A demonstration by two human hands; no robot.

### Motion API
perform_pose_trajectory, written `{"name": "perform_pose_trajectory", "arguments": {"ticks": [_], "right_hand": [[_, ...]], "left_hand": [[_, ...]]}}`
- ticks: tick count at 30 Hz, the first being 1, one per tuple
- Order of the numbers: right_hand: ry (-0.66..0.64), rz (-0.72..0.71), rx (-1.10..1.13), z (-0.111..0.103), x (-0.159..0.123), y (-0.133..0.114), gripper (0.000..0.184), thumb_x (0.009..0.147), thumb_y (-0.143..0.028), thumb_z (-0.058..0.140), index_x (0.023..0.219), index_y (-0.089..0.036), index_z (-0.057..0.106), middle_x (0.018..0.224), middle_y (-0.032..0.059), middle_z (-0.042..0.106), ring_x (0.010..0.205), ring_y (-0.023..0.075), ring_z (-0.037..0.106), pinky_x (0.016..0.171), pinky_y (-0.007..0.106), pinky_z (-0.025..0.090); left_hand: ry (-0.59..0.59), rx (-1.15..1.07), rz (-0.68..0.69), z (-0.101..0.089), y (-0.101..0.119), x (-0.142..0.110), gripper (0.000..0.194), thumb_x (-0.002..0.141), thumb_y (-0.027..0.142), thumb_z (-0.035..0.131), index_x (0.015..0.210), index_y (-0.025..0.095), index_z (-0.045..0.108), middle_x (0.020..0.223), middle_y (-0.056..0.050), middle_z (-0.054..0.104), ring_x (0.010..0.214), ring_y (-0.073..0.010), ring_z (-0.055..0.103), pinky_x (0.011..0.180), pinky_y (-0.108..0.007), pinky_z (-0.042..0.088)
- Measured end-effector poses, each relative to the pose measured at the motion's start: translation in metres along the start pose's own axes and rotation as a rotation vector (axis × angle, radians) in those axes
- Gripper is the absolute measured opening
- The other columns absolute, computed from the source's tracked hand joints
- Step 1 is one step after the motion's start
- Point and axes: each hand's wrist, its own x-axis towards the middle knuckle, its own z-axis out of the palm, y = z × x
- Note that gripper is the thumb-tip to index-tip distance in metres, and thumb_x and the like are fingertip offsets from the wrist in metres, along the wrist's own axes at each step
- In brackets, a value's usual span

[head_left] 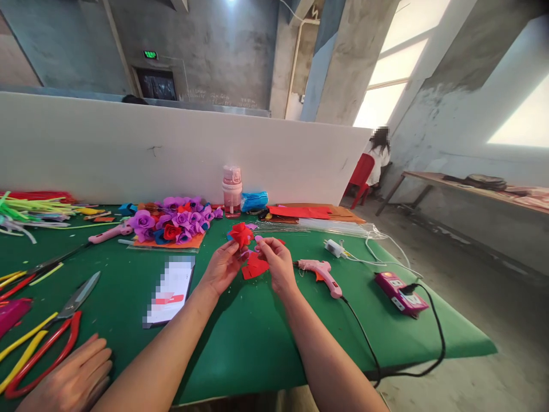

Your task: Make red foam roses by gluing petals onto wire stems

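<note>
My left hand is closed, its fingertips gripping a red paper flower above the green table. Close beside it, my right hand is pinched with thumb and fingers together; whatever is between the fingertips is too small to name. Cut red paper pieces lie on the table just under both hands. To the right of my right hand rests a pink hot glue gun, its cable running off the front edge.
A phone lies left of my forearms. Another person's hand rests beside red-handled scissors. Behind are a bunch of paper roses, a pink bottle and red paper sheets. A purple power socket sits right.
</note>
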Motion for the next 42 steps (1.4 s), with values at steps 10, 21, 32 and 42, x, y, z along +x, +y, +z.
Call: {"name": "perform_pose_trajectory", "arguments": {"ticks": [10, 21, 32, 42], "right_hand": [[0.146, 0.026, -1.162, -0.155, -0.03, -0.041, 0.024, 0.079, -0.045, 0.054, 0.074, -0.023, 0.062, 0.067, 0.0015, 0.066, 0.064, 0.0189, 0.057, 0.06, 0.028, 0.038], [-0.041, 0.269, -1.331, -0.184, -0.014, -0.028, 0.026, 0.079, -0.041, 0.052, 0.064, -0.022, 0.042, 0.058, 0.0, 0.058, 0.057, 0.0167, 0.054, 0.053, 0.026, 0.033], [-0.17, 0.351, -0.194, -0.116, -0.052, -0.051, 0.039, 0.07, -0.048, 0.073, 0.09, -0.019, 0.057, 0.059, -0.0057, 0.05, 0.052, 0.0085, 0.046, 0.061, 0.025, 0.047], [-0.177, 0.238, -0.231, -0.07, -0.061, -0.05, 0.043, 0.081, -0.058, 0.057, 0.095, -0.017, 0.054, 0.053, -0.0058, 0.05, 0.045, 0.007, 0.035, 0.045, 0.019, 0.031]], "left_hand": [[0.001, -0.07, -0.025, -0.004, 0.0, 0.005, 0.022, 0.059, 0.019, 0.082, 0.078, 0.014, 0.072, 0.076, -0.003, 0.07, 0.067, -0.01, 0.061, 0.068, -0.023, 0.051], [-0.009, -0.106, -0.035, -0.01, -0.004, 0.005, 0.023, 0.062, 0.016, 0.079, 0.083, 0.012, 0.07, 0.076, -0.004, 0.07, 0.066, -0.0099, 0.062, 0.067, -0.022, 0.052], [0.015, -0.111, -0.087, -0.004, -0.006, 0.001, 0.023, 0.061, 0.014, 0.079, 0.082, 0.011, 0.071, 0.078, -0.005, 0.072, 0.066, -0.01, 0.063, 0.066, -0.022, 0.053], [0.034, -0.136, -0.069, -0.012, -0.011, 0.006, 0.025, 0.06, 0.013, 0.079, 0.083, 0.012, 0.071, 0.08, -0.005, 0.072, 0.069, -0.0113, 0.064, 0.066, -0.023, 0.053]]}}
